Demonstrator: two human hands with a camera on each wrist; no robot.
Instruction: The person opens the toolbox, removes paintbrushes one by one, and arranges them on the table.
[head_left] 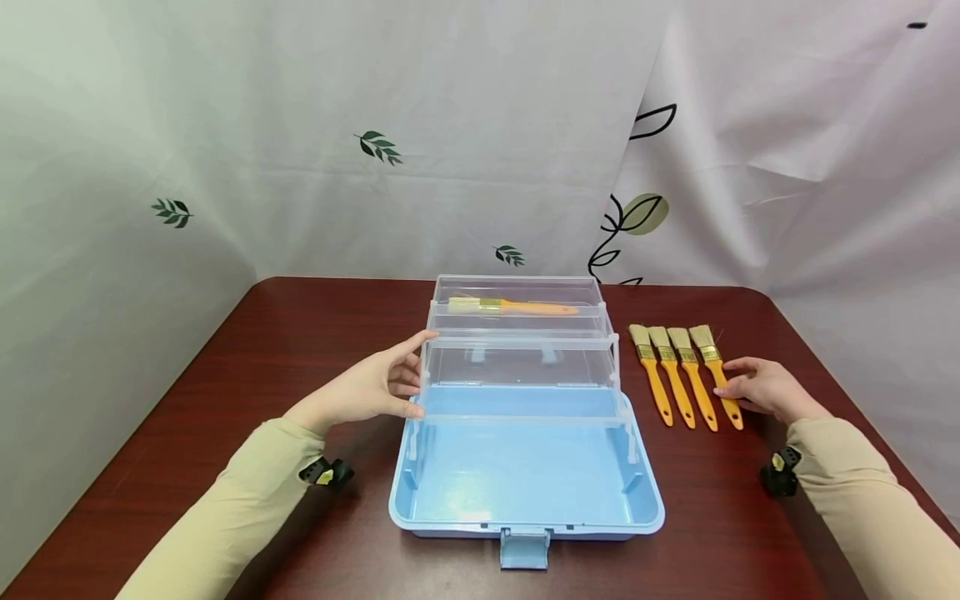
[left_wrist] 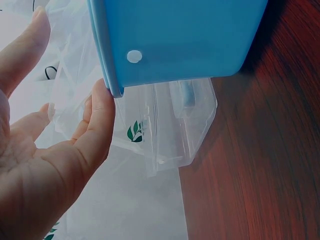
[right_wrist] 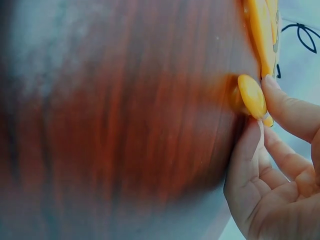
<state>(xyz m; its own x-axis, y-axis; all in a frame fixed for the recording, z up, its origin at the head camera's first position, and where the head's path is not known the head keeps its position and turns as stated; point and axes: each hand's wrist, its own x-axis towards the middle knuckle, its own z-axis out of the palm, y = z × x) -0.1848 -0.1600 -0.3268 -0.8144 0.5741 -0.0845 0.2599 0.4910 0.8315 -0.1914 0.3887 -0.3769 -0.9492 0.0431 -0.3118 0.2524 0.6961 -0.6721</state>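
Observation:
A light blue plastic box (head_left: 525, 479) stands unfolded on the table, its clear tiered trays (head_left: 517, 360) raised at the back. My left hand (head_left: 367, 387) rests at the left side of the trays, fingers spread, with fingertips touching the edge. In the left wrist view those fingers meet the blue box wall (left_wrist: 175, 45). On the right, my right hand (head_left: 768, 392) pinches the yellow handle of the rightmost paintbrush (head_left: 708, 350) between thumb and fingers. The right wrist view shows the handle end (right_wrist: 252, 96) at the fingertips. The brush still lies along the table.
Several more paintbrushes (head_left: 678, 367) lie side by side left of the pinched one, bristles away from me. One paintbrush (head_left: 525, 307) lies across the rear clear tray. The box's front latch (head_left: 524, 550) hangs down. A white patterned cloth (head_left: 300, 167) hangs behind the dark red table (head_left: 315, 333).

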